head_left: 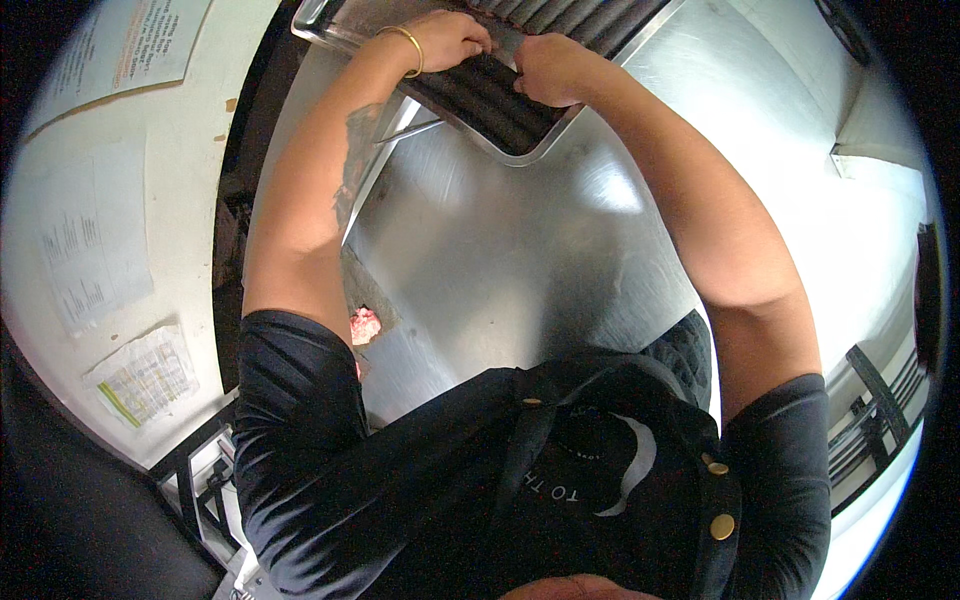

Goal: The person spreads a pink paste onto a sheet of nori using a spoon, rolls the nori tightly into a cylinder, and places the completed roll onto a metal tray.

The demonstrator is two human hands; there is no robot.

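Observation:
Both my arms reach forward to a shallow metal tray (528, 160) at the top of the head view. Dark, ridged, roll-like lengths (505, 105) lie side by side in it; their exact kind I cannot make out. My left hand (452, 42), with a gold bangle at the wrist, is over the tray's left part, its fingers curled and closed. Just to its right, my right hand (553, 70) is closed too, fingers bent down at the dark lengths. Whatever the fingertips pinch is too small or hidden to name.
A brushed metal table (480, 250) spreads under the tray. Beside my left forearm lies a thin, pointed metal tool (408, 131), partly hidden. A pinkish-red scrap, like raw meat (365, 325), rests near my left elbow. Papers (145, 375) hang on the left wall.

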